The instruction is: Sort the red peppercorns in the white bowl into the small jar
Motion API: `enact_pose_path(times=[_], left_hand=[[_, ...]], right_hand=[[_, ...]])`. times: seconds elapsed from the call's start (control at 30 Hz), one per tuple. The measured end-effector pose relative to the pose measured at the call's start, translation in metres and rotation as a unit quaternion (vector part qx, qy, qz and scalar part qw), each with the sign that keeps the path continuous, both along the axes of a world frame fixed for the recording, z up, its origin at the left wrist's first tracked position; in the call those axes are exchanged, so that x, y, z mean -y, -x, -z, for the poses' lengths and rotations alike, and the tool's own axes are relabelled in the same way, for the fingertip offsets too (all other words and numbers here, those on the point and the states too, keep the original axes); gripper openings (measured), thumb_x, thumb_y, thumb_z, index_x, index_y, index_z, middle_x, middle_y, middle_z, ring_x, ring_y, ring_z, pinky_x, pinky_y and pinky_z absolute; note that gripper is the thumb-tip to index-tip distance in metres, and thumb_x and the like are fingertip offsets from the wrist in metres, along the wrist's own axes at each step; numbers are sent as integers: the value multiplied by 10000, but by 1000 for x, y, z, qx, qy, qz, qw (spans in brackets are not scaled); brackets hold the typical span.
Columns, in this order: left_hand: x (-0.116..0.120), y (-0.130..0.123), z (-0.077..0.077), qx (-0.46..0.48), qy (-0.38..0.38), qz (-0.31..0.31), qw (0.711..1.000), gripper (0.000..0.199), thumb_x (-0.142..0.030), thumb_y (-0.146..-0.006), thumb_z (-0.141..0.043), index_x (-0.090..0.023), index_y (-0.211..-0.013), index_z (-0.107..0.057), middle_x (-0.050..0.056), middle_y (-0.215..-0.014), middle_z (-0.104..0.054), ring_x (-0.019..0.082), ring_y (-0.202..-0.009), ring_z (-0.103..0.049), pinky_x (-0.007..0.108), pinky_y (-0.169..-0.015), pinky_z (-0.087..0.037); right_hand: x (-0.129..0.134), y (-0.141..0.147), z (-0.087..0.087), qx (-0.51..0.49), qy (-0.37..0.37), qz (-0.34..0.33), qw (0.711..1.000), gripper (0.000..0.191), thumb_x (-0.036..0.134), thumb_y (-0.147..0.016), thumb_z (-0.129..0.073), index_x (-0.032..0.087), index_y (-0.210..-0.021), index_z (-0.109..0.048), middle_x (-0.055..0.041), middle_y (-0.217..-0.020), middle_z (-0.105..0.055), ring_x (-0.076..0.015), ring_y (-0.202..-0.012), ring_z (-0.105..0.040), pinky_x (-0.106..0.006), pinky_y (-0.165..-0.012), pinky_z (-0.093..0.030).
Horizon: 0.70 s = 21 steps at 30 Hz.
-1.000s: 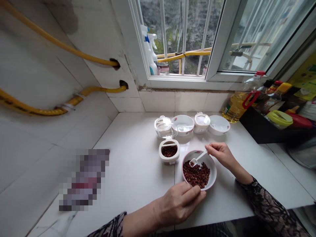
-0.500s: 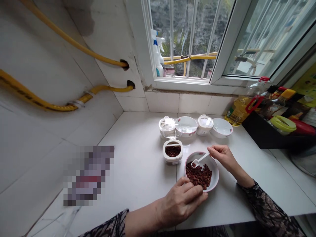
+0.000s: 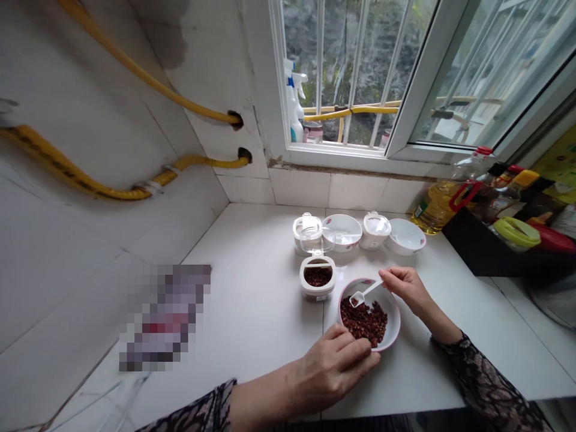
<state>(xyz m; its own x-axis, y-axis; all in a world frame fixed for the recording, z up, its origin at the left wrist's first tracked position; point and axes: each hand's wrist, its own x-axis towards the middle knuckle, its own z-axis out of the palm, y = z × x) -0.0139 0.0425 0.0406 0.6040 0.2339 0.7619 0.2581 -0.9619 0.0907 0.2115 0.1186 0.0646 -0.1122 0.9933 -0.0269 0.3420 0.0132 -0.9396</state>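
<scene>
A white bowl (image 3: pixel 369 313) with a pink rim sits on the counter, holding a heap of dark red peppercorns (image 3: pixel 363 322). My right hand (image 3: pixel 405 289) pinches the handle of a small white scoop (image 3: pixel 364 294), whose tip rests over the peppercorns. My left hand (image 3: pixel 330 369) lies at the near rim of the bowl, fingers curled over the edge. Just behind the bowl stands a white lidded jar (image 3: pixel 317 277), open and holding similar peppercorns.
Behind stand two more jars (image 3: pixel 307 233) and two white bowls (image 3: pixel 344 232). At right are a cooking oil bottle (image 3: pixel 436 207) and a black tray of bottles (image 3: pixel 486 252). A blurred object (image 3: pixel 164 318) lies at left. Yellow hoses (image 3: pixel 157 90) run along the tiled wall below a barred window (image 3: pixel 346 72).
The whole scene has drifted slightly right and down in the view. Both hands stay at the bowl, with the scoop still held over the peppercorns.
</scene>
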Motion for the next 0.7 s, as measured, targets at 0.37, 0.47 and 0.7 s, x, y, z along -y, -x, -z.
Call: enact_pose_path(times=[0.37, 0.47, 0.7], left_hand=[[0, -1, 5, 2, -6, -3, 1000, 223, -106, -1010, -409, -88, -1069, -623, 63, -890, -652, 134, -695, -539, 299, -701, -434], [0, -1, 5, -4, -9, -10, 1000, 218, -107, -1006, -417, -97, -1058, -629, 63, -899, -653, 135, -704, -540, 301, -710, -443], [-1, -2, 4, -7, -19, -11, 1000, 227, -108, -999, -417, -89, -1018, -643, 62, -847, -645, 150, -677, -532, 304, -641, -444]], right_hand=[[-15, 26, -19, -66, -19, 33, 997, 554, 685, -703, -655, 186, -524, -498, 40, -461, -408, -76, -446, -292, -247, -447, -203], [-13, 45, -33, 5, -176, 23, 984, 485, 577, -854, -563, 187, -567, -529, 23, -504, -447, -103, -487, -365, -258, -485, -274], [3, 68, -40, 262, -518, -100, 808, 301, 231, -954, -490, 195, -661, -546, 12, -571, -568, -109, -520, -421, -300, -679, -371]])
